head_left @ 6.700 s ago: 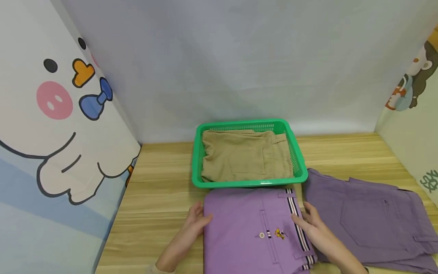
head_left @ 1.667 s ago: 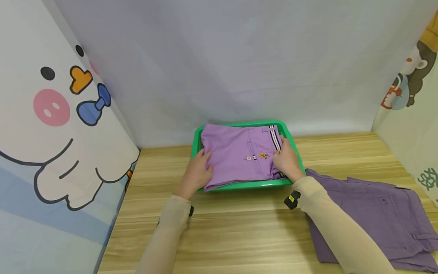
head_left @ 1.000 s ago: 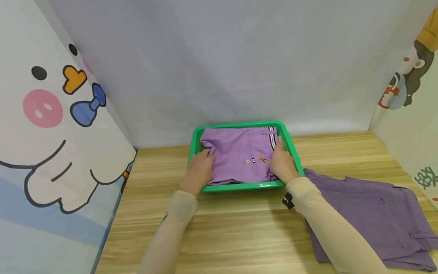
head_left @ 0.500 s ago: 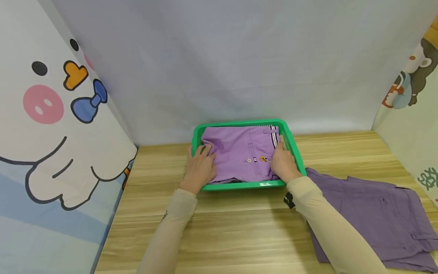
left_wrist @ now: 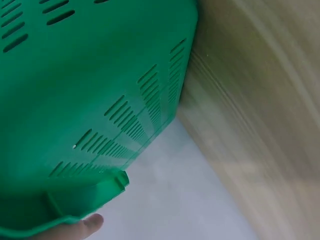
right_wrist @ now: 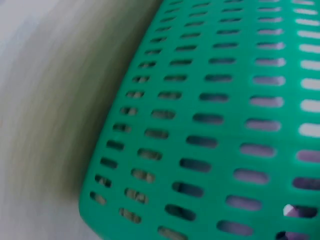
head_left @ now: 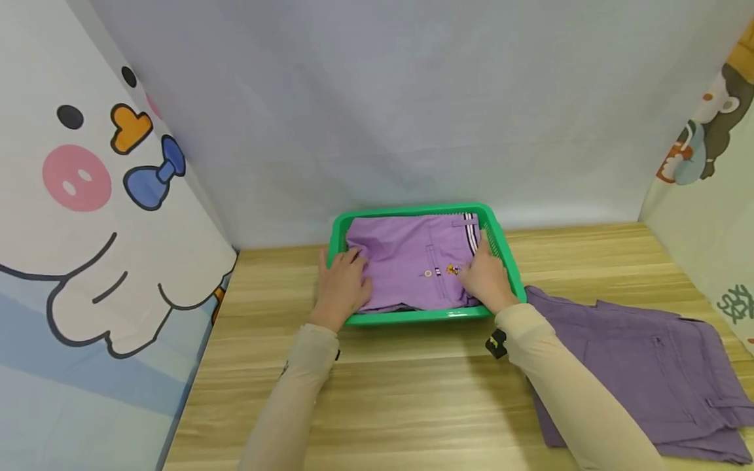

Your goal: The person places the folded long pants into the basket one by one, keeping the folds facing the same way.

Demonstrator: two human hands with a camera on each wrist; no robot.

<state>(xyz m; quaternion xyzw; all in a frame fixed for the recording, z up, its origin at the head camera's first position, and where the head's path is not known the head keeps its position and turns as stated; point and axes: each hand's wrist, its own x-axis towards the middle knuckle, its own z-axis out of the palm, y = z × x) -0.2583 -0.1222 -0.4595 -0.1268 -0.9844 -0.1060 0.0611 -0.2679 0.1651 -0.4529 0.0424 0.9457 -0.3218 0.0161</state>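
Folded lilac pants (head_left: 400, 261) with a striped waistband, a button and a small embroidered figure lie inside a green plastic basket (head_left: 432, 316). At their left edge rests my left hand (head_left: 340, 288), fingers spread over the basket's left side; one fingertip shows past the rim in the left wrist view. My right hand (head_left: 489, 278) touches the waistband end with extended fingers, along the basket's right wall. Through the slots of that wall (right_wrist: 200, 120) in the right wrist view, lilac cloth shows above khaki cloth. The khaki garment underneath is hidden from above.
Dark purple folded pants (head_left: 636, 373) lie on the wooden table (head_left: 412, 392) at the right, partly under the right forearm. A pale backdrop (head_left: 412, 118) stands right behind the basket, with printed cartoon panels (head_left: 94, 229) at both sides.
The lilac pants have gone from the table in front into the basket, over the khaki garment. Lately they sit lower inside the rim, and the left fingers have spread out.
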